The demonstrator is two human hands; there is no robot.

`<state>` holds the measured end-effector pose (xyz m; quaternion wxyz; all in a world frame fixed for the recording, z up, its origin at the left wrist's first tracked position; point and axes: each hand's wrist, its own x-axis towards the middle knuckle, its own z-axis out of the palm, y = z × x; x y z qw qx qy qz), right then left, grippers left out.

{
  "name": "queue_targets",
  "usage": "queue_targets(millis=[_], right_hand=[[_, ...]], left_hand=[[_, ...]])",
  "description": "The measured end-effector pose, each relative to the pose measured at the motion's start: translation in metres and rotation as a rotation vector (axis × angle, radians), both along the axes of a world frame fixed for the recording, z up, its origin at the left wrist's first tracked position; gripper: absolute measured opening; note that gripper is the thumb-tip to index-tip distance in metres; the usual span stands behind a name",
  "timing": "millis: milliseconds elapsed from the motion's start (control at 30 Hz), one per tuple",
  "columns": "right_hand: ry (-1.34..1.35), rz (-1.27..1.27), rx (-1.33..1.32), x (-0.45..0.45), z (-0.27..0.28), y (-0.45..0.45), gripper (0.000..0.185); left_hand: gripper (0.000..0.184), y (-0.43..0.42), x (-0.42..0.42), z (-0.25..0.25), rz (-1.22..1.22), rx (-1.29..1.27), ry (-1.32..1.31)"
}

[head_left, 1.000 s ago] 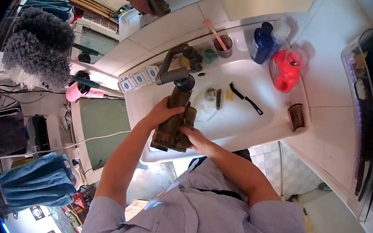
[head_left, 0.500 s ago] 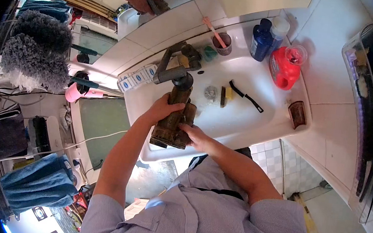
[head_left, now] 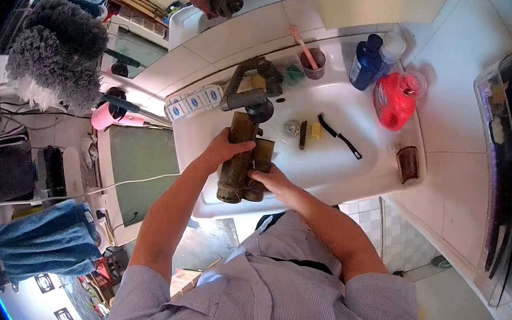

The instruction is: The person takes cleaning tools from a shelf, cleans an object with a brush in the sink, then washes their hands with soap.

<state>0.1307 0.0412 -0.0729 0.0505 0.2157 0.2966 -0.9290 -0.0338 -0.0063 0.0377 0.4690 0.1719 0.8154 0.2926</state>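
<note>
Brown bamboo tubes (head_left: 235, 173), a taller one and a shorter one joined side by side, are held over the near left part of the white sink (head_left: 324, 175). My left hand (head_left: 226, 151) is closed round the taller tube, thumb across its front. Against the shorter tube my right hand (head_left: 274, 181) grips from the right, its other fingers partly hidden. Just beyond the tubes' upper ends is the dark faucet (head_left: 247, 101). In the basin lie a scouring ball (head_left: 292, 128), a small brown block (head_left: 303, 135), a yellow sponge piece (head_left: 316, 130) and a slim black-handled tool (head_left: 340, 136).
On the sink's back ledge stand a cup (head_left: 313, 65) with a pink toothbrush, a blue bottle (head_left: 366, 63) and a red jug (head_left: 395, 100). A brown curved piece (head_left: 407, 164) rests at the right corner. Small boxes (head_left: 192, 103) line the left rim. A grey duster (head_left: 58, 52) hangs left.
The bamboo tubes have turned more upright in view, and their upper ends have come away from the faucet slightly. Both hands keep their hold. The view has shifted a little.
</note>
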Motion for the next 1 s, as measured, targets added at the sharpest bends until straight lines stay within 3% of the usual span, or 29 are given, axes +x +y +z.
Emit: queue_targets(millis=[67,100,133,200,233,333,367,400,433,500,567,667,733,867,933,1000], right_hand=[[-0.006,0.077,0.305,0.001,0.006,0.015,0.058],[-0.050,0.082,0.399,-0.003,-0.016,0.014,0.069],[-0.044,0.091,0.405,-0.001,-0.017,0.018,0.069],[-0.208,0.074,0.857,0.001,-0.020,0.029,0.074],[-0.132,0.082,1.023,0.004,-0.007,0.039,0.080],[-0.230,0.233,1.059,0.007,0.020,0.068,0.090],[-0.092,0.170,1.172,0.005,-0.013,0.071,0.087],[-0.088,0.185,1.184,0.006,0.005,0.085,0.087],[-0.123,0.390,1.082,0.004,0.045,0.104,0.078],[0.052,0.453,1.142,-0.008,-0.051,0.124,0.067],[-0.240,0.175,1.370,-0.020,-0.011,0.141,0.064],[-0.139,0.059,1.330,-0.049,0.034,0.166,0.057],[0.120,-0.044,1.720,-0.071,0.052,0.170,0.054],[0.284,0.171,1.737,-0.089,0.049,0.170,0.052],[0.028,0.441,1.632,-0.082,0.081,0.161,0.052],[0.094,0.378,1.651,-0.083,0.072,0.164,0.051]], left_hand=[[0.073,-0.001,0.004,0.012,0.095,0.065,-0.150],[0.073,-0.006,0.005,0.010,0.105,0.071,-0.146],[0.074,-0.013,0.006,0.005,0.084,0.128,-0.130],[0.075,-0.025,0.009,-0.004,0.073,0.194,-0.110],[0.074,-0.028,0.014,-0.006,0.078,0.250,-0.031],[0.076,-0.029,0.032,-0.014,0.150,0.417,0.080],[0.077,-0.031,0.034,-0.026,0.151,0.406,0.131],[0.078,-0.032,0.039,-0.033,0.149,0.394,0.179],[0.079,-0.029,0.046,-0.034,0.149,0.316,0.283],[0.079,-0.028,0.059,-0.037,0.174,0.341,0.324],[0.079,-0.029,0.067,-0.056,0.220,0.432,0.339],[0.080,-0.016,0.076,-0.030,0.190,0.301,0.394],[0.081,-0.012,0.077,-0.031,0.196,0.311,0.388],[0.083,-0.008,0.077,-0.030,0.174,0.270,0.385],[0.083,-0.008,0.077,-0.039,0.167,0.280,0.391],[0.083,-0.008,0.077,-0.044,0.161,0.288,0.400]])
